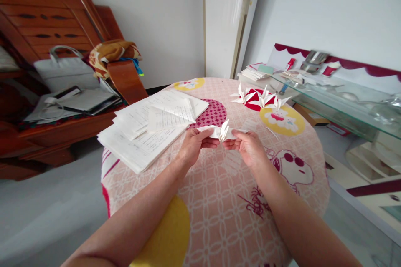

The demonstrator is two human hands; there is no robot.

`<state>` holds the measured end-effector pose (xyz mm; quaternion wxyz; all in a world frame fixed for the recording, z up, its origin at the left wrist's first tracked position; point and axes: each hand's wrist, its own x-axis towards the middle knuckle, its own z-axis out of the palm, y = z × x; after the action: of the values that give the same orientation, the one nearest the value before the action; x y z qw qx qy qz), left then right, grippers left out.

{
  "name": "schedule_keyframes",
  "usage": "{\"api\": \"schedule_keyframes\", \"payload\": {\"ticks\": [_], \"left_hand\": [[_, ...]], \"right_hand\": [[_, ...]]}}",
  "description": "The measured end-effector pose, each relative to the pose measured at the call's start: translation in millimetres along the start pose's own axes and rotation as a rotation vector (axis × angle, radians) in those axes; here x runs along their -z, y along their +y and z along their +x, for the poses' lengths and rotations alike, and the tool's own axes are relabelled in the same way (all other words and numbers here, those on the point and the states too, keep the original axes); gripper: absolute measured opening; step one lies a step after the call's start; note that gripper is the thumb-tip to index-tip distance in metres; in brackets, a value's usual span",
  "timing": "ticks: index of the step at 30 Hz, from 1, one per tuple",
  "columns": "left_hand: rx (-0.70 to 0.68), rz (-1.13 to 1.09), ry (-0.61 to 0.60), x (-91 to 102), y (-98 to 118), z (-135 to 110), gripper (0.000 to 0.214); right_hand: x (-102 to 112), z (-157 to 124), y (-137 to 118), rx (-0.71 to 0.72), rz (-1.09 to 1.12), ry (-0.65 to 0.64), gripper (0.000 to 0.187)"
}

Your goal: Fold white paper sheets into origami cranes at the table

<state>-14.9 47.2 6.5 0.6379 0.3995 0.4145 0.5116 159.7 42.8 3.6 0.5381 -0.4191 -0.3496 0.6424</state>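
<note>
A white folded paper crane is held above the round table, its two wings spread sideways. My left hand pinches the left wing between thumb and fingers. On the opposite wing, my right hand has the same kind of grip. The crane's narrow points stick up between the hands. Several finished paper cranes stand together farther back on the right of the table. To the left lies a stack of handwritten paper sheets, with a creased, folded sheet on top.
A patterned pink tablecloth covers the round table. At the right is a glass-topped shelf bearing cups and papers. A wooden bench with a bag stands at the left. A tall white air conditioner is behind.
</note>
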Motion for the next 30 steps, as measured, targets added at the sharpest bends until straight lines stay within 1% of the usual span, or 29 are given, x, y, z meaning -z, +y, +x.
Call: {"api": "schedule_keyframes", "payload": {"ticks": [4,7,16,20,23,25,27,28,30], "left_hand": [[0.041,0.015,-0.001,0.9,-1.3,1.2,0.031],[0.06,-0.014,-0.001,0.4,-3.3,2.0,0.029],[0.152,-0.173,0.046,-4.2,-8.9,3.9,0.012],[0.166,-0.235,0.065,-5.1,-10.3,6.5,0.013],[0.161,-0.249,0.065,-5.5,-13.8,9.4,0.013],[0.149,-0.226,0.056,-4.1,-17.7,12.1,0.011],[0.104,-0.152,0.025,-0.1,-21.5,15.7,0.015],[0.044,-0.108,0.033,3.1,-22.7,17.8,0.017],[-0.143,0.05,0.075,10.7,-23.0,21.6,0.03]], "right_hand": [[0.9,-0.1,-1.3,-0.054,0.002,-0.035,0.017],[1.5,1.0,0.3,-0.065,0.023,-0.026,0.016],[-0.3,7.1,14.7,0.001,0.153,0.056,0.013],[-3.2,8.0,19.8,0.011,0.206,0.065,0.013],[-4.6,8.5,21.1,0.029,0.206,0.059,0.014],[-4.3,9.5,20.5,0.059,0.152,0.072,0.016],[-2.1,11.5,19.3,0.121,0.041,0.136,0.017],[-0.1,13.0,18.8,0.169,-0.026,0.188,0.017],[5.2,16.4,18.2,0.272,-0.17,0.279,0.022]]}}
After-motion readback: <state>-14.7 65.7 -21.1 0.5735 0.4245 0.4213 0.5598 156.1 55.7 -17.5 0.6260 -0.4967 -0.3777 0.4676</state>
